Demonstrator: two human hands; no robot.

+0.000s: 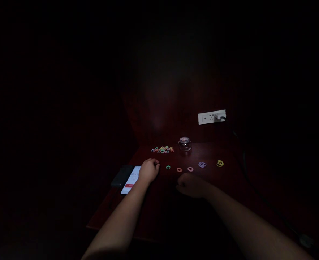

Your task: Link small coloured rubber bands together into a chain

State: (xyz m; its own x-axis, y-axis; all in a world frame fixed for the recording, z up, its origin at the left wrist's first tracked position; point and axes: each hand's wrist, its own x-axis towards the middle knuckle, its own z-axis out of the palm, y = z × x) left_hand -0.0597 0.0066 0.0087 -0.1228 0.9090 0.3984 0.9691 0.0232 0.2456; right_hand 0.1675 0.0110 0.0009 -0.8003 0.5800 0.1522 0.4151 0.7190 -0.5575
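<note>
Beside glossy phone point(131, 180), curled left hand point(149, 170).

A: Which colours are shown in the row?
B: Green is seen on one band point(168, 167), orange on another band point(179, 169), and pink on a third band point(190, 169); purple bands point(202, 164) and yellow bands point(220, 163) are also seen.
A: And the pile point(163, 149)?
B: Yellow, green, orange, pink and pale blue are mixed there.
A: The rest?
B: The table point(202, 155) is coloured dark red, the jar point(185, 146) is left clear, its lid point(184, 139) is tinted pale pink, and the phone's white screen point(133, 177) is marked with a red bar point(129, 185).
</note>
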